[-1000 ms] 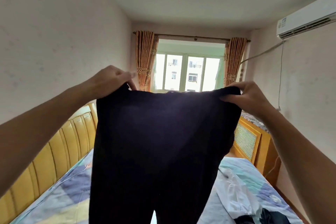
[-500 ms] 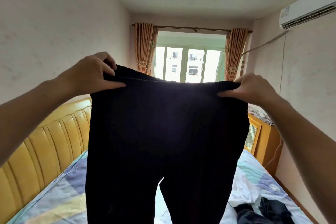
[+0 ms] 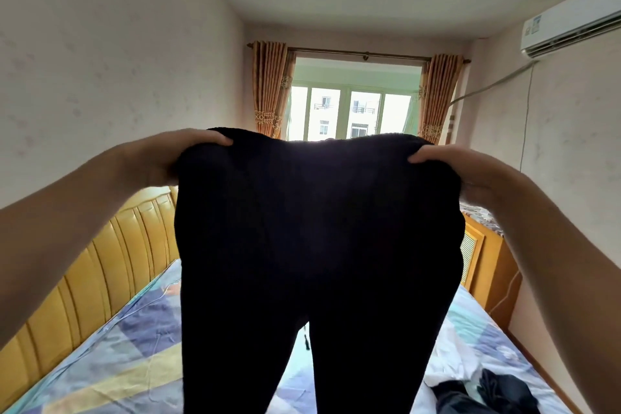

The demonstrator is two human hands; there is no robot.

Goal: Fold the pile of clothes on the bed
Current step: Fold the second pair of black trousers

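A pair of black trousers [image 3: 316, 228] hangs in the air in front of me, waistband up, both legs dropping past the bottom of the view. My left hand [image 3: 168, 158] grips the left end of the waistband with the thumb on the near side. At the right end, my right hand [image 3: 450, 165] grips the waistband the same way. Below lies the bed [image 3: 111, 366] with its patchwork sheet. At the lower right of the bed lie a white garment [image 3: 453, 366] and dark clothes [image 3: 484, 393]. The trousers hide the middle of the bed.
A yellow padded headboard [image 3: 100, 265] runs along the left side of the bed. A wooden cabinet [image 3: 484, 262] stands against the right wall. A window with orange curtains [image 3: 268, 87] is at the far end, and an air conditioner [image 3: 571, 30] hangs high on the right.
The trousers have come down and closer, and my hands have spread a little wider along the waistband. The view has tipped down, showing more of the bed.
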